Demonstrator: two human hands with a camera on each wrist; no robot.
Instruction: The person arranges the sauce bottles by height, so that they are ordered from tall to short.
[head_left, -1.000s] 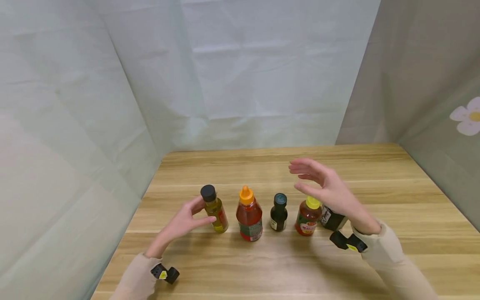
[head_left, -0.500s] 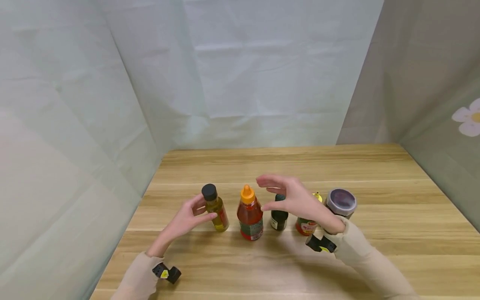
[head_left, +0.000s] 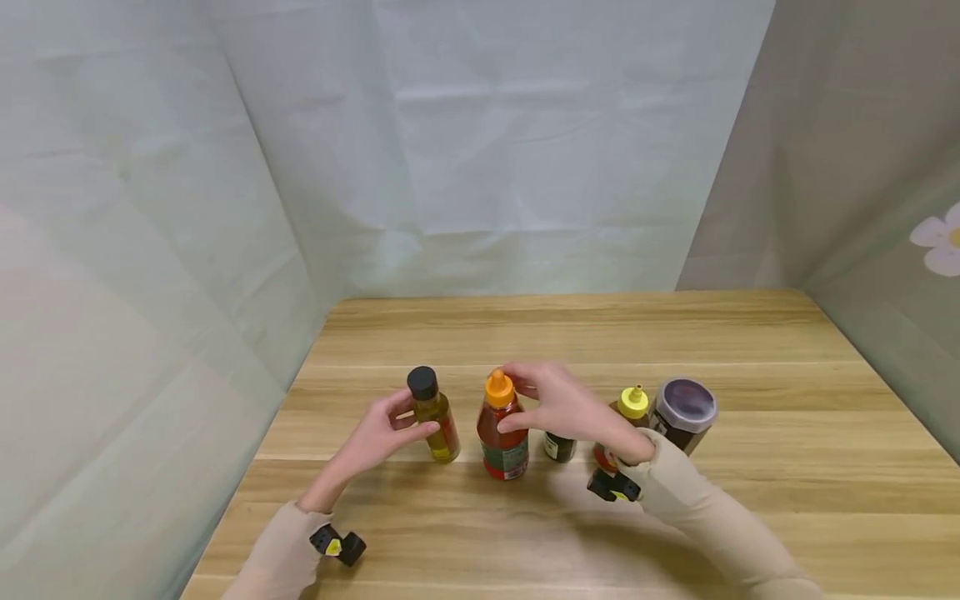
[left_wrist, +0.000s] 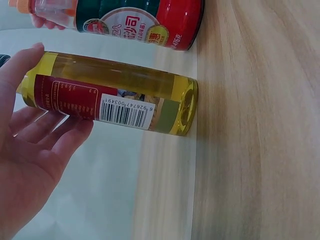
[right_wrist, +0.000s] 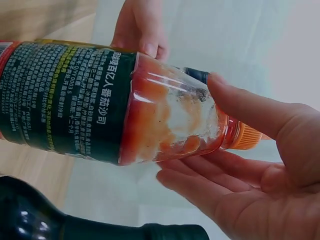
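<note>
Here, left hand (head_left: 377, 433): thumb and fingers clasped round the upper part of the oil bottle (head_left: 446, 429).
Oil bottle: black-capped, upright on the desk (head_left: 450, 533), at the left end of the row.
Right hand (head_left: 567, 406): apart from the left, thumb in front and fingers behind, curled round the shoulder of the ketchup bottle (head_left: 502, 447).
Ketchup bottle: orange-capped, upright on the desk, near the oil bottle.
Dark bottle (head_left: 559, 448): partly hidden behind the right hand.
Right end: a yellow-capped bottle (head_left: 633, 404) beside a jar (head_left: 686, 407).
</note>
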